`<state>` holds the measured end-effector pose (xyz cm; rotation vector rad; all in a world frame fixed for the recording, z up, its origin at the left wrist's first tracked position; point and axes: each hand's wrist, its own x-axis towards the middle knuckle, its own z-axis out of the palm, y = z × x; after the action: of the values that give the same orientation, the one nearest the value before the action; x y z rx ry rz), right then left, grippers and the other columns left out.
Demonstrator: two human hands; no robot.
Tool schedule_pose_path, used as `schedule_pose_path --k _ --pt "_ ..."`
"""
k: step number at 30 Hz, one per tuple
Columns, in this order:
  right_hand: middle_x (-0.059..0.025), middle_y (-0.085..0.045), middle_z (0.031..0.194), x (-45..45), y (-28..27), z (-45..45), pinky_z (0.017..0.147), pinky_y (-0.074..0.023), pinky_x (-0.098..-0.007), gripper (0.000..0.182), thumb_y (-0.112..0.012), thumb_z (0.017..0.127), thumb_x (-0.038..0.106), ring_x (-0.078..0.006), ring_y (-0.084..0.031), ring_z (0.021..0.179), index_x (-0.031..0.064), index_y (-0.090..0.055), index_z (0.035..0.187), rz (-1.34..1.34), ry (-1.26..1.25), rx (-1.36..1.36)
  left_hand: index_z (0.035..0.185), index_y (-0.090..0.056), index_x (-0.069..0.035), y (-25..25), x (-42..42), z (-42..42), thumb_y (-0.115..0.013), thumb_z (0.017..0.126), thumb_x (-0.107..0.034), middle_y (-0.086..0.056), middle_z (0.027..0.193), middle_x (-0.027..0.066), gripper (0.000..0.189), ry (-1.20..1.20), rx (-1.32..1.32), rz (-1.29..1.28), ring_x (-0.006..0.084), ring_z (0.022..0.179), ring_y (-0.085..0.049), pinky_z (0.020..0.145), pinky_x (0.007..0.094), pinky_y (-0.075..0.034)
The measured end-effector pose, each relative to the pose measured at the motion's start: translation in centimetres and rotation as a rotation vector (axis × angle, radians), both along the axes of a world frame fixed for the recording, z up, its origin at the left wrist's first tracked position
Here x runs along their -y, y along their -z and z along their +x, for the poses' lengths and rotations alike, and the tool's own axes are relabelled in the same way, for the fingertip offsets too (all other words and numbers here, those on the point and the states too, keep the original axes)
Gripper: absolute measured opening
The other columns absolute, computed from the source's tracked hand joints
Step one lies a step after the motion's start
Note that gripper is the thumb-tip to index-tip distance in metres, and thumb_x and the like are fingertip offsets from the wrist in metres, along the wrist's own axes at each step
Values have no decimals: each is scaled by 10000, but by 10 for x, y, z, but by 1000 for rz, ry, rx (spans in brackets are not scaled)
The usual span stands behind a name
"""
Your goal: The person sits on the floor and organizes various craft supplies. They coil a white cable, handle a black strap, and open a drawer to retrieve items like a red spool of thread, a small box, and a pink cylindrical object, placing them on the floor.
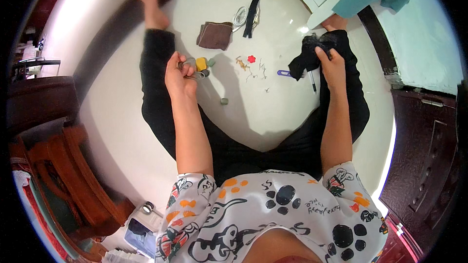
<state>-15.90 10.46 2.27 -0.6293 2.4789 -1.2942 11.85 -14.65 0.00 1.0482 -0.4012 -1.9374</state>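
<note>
My left hand (181, 72) is curled around a looped grey cord or band (198, 76). Just beyond its fingers are a small yellow block (201, 64) and a small green piece (211, 62); whether the hand touches them I cannot tell. A crumpled black cloth (305, 56) with a frayed, fuzzy upper edge is pinched in my right hand (331, 66), above my right shin. Partly behind this cloth lie a purple-handled tool (283, 73) and a black-and-white pen (312, 81). A red flower-shaped piece (251, 59) sits on the floor between the hands.
Loose threads (262, 68) and a tan scrap (241, 64) are scattered on the tiled floor. Farther out lie a folded brown cloth (215, 35), a coiled white cable (240, 16) and a black strip (254, 9). A green cylinder (224, 101) stands nearer me. My legs flank these things.
</note>
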Motion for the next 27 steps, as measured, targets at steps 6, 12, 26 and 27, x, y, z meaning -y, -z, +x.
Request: schedule_pose_path --k 6,12,26,27 --pt "-150 -604 660 69 15 27 589 -441 -325 461 -629 770 410 -207 -586 617 -50 -599 788 48 -200 9 897 -496 -57 -7 10 8 -494 902 -125 -506 706 23 68 -43 -86 -2 74 452 -289 434 213 -259" --pt "-205 -630 803 161 65 63 691 -478 -433 440 -571 758 432 -356 -613 801 3 -626 836 366 -359 -61 893 -508 -53 -3 7 -2 -502 893 -114 -508 702 18 62 -24 -5 -5 72 457 -290 443 211 -258" --pt "-128 -652 845 90 111 98 707 -501 -401 266 -625 745 314 -289 -633 805 65 -632 841 803 -440 -121 886 -532 -41 1 -24 -28 -509 880 -123 -510 738 15 85 230 137 -125 65 498 -329 454 203 -259" --pt "-127 -650 851 81 110 95 712 -500 -403 264 -620 746 317 -289 -631 804 70 -634 838 824 -434 -107 880 -527 -40 3 -27 -30 -507 881 -124 -510 740 16 86 280 143 -117 65 498 -330 452 205 -259"
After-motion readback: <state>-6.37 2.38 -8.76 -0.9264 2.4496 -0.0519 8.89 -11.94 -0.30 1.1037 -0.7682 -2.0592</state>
